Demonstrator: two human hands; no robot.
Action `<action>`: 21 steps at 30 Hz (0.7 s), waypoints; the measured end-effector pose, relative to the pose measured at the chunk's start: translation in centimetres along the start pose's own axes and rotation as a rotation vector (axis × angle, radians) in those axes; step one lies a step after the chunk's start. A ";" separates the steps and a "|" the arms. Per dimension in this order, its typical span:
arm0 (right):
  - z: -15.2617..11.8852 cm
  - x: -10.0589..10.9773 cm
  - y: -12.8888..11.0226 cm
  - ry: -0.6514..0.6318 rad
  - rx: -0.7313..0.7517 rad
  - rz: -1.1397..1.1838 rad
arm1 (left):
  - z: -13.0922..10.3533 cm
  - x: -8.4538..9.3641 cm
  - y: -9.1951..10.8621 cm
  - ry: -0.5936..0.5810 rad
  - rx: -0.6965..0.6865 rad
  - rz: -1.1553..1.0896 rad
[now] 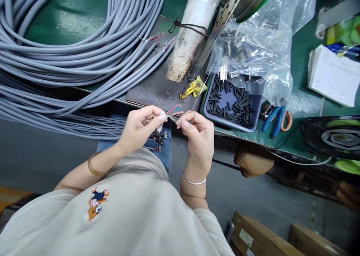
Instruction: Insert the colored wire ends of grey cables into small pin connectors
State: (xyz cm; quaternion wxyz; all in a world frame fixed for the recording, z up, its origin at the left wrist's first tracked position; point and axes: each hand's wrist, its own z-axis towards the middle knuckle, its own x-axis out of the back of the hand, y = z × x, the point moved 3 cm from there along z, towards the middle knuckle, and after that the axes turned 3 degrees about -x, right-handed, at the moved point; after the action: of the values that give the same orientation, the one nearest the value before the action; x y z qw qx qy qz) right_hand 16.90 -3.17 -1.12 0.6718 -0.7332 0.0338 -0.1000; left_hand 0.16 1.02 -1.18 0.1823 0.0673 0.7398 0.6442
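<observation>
Between my two hands a small fan of thin coloured wires [174, 110], red, blue and green among them, sticks out at the table's front edge. My left hand [143, 126] pinches the base of these wires, thumb against fingers. Close beside it on the right, my right hand [197, 132] is closed in a pinch on pale strands at the wires' side. Just behind the hands, a yellow tool [189, 92] lies on a dark plate [152, 85]. Several small connectors [159, 139] rest on my lap below the wires.
Coiled grey cables [84, 57] cover the left. A blue tray [254, 117] holds black tubes, with a plastic bag [261, 50] over its back. Pliers [277, 121], a paper stack [334, 76] and a black fan [334, 138] are at the right. A wrapped roll [191, 31] stands behind.
</observation>
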 end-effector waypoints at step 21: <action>-0.5 -0.6 0.2 0.162 -0.012 0.005 | 0.4 -0.9 -0.1 -0.228 0.224 -0.162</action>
State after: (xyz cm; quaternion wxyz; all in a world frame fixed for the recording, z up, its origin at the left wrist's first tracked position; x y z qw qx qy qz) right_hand 16.20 -3.57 -1.31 0.6627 -0.7266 0.0904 -0.1571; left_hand 1.14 1.08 -1.19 0.3078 0.1001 0.7844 0.5292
